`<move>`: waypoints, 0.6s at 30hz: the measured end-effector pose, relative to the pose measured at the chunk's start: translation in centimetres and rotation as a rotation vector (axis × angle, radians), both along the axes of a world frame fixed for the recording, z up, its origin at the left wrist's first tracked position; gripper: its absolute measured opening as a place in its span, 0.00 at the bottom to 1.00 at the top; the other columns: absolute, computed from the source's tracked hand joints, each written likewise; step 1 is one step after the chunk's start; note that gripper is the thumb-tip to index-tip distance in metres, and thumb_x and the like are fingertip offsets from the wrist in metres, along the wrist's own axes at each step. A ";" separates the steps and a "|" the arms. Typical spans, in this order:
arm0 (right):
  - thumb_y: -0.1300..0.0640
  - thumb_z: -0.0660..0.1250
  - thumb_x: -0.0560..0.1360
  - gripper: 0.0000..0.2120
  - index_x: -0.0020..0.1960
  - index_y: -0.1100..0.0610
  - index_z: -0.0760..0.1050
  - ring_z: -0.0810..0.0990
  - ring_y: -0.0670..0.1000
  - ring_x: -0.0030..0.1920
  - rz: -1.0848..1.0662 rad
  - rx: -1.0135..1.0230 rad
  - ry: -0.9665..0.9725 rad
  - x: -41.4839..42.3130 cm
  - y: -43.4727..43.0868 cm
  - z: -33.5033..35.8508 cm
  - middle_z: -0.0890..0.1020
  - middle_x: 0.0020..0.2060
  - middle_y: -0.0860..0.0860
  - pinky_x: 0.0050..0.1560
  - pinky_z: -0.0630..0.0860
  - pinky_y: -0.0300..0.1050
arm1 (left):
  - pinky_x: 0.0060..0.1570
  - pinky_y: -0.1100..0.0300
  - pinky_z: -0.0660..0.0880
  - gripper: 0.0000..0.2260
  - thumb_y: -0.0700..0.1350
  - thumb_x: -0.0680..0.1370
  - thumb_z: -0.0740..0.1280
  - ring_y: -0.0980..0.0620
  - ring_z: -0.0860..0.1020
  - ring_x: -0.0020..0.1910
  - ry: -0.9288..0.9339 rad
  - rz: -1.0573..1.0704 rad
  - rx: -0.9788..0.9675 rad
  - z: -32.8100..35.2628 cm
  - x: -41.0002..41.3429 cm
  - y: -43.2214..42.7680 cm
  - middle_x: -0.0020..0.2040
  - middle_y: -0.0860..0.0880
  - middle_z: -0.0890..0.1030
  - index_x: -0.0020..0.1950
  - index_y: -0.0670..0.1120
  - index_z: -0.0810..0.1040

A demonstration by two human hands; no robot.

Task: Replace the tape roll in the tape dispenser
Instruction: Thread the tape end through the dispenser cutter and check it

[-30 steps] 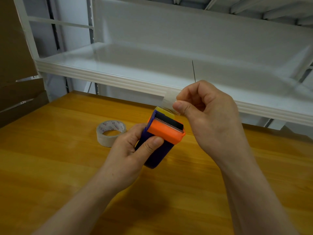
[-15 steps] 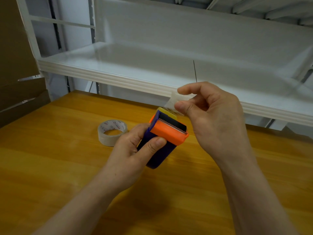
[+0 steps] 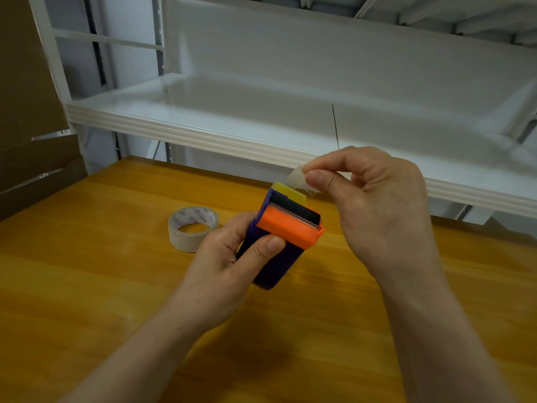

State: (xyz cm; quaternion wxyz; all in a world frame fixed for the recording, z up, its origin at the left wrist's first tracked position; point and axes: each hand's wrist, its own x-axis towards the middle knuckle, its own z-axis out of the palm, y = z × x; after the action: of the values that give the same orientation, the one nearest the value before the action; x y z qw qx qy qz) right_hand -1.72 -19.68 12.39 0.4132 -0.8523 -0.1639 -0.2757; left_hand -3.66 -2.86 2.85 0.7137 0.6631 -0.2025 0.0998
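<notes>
- My left hand grips the dispenser at frame centre, its long axis pointing up-right.
- My right hand pinches the tape end just above its top.
- A roll lies left of the dispenser.

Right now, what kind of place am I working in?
Likely a packing or storage area: white metal shelving behind the wooden table, cardboard at the left, and a tape dispenser.
</notes>
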 end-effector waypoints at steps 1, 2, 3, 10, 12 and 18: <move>0.52 0.72 0.75 0.07 0.43 0.41 0.80 0.75 0.33 0.48 0.000 0.001 -0.002 -0.1 0.1 0.1 0.81 0.47 0.39 0.46 0.68 0.22 | 0.44 0.59 0.81 0.21 0.65 0.72 0.68 0.49 0.83 0.53 -0.004 0.003 0.002 0.0 0.0 0.0 0.55 0.50 0.83 0.60 0.58 0.81; 0.52 0.73 0.75 0.07 0.42 0.40 0.80 0.74 0.33 0.51 -0.001 -0.002 -0.004 -0.1 0.1 0.2 0.79 0.49 0.38 0.46 0.67 0.21 | 0.44 0.59 0.81 0.21 0.65 0.72 0.68 0.49 0.83 0.53 -0.010 0.006 0.009 0.0 0.0 0.0 0.55 0.49 0.83 0.60 0.57 0.80; 0.52 0.73 0.75 0.08 0.41 0.39 0.79 0.73 0.32 0.53 -0.001 -0.010 -0.005 -0.2 0.2 0.3 0.77 0.50 0.38 0.48 0.66 0.20 | 0.44 0.59 0.81 0.21 0.64 0.73 0.68 0.48 0.83 0.53 -0.015 0.009 0.018 0.0 0.0 0.0 0.55 0.48 0.83 0.61 0.56 0.80; 0.53 0.73 0.75 0.09 0.41 0.40 0.79 0.79 0.38 0.52 0.019 -0.036 -0.038 -0.6 0.4 0.2 0.82 0.45 0.38 0.47 0.69 0.23 | 0.42 0.59 0.82 0.17 0.58 0.75 0.69 0.51 0.84 0.49 0.000 0.030 0.014 0.1 0.0 0.1 0.52 0.49 0.84 0.60 0.53 0.80; 0.53 0.73 0.75 0.10 0.41 0.39 0.79 0.79 0.38 0.51 0.023 -0.042 -0.055 -0.6 0.4 0.2 0.82 0.44 0.38 0.47 0.69 0.21 | 0.40 0.59 0.81 0.14 0.56 0.75 0.69 0.52 0.84 0.48 0.008 0.032 0.001 0.1 0.0 0.1 0.51 0.51 0.85 0.59 0.54 0.80; 0.54 0.73 0.74 0.06 0.44 0.43 0.82 0.78 0.38 0.51 0.065 -0.130 -0.129 -0.7 0.0 0.3 0.82 0.43 0.38 0.50 0.69 0.25 | 0.41 0.62 0.80 0.18 0.65 0.71 0.67 0.55 0.84 0.48 -0.004 0.021 -0.034 0.5 -0.2 0.2 0.49 0.55 0.85 0.56 0.59 0.81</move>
State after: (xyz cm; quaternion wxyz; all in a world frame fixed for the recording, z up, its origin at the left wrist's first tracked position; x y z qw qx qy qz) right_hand -2.39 -19.70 12.73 0.3544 -0.8520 -0.2353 -0.3052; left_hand -3.86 -2.69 3.32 0.7234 0.6527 -0.1953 0.1119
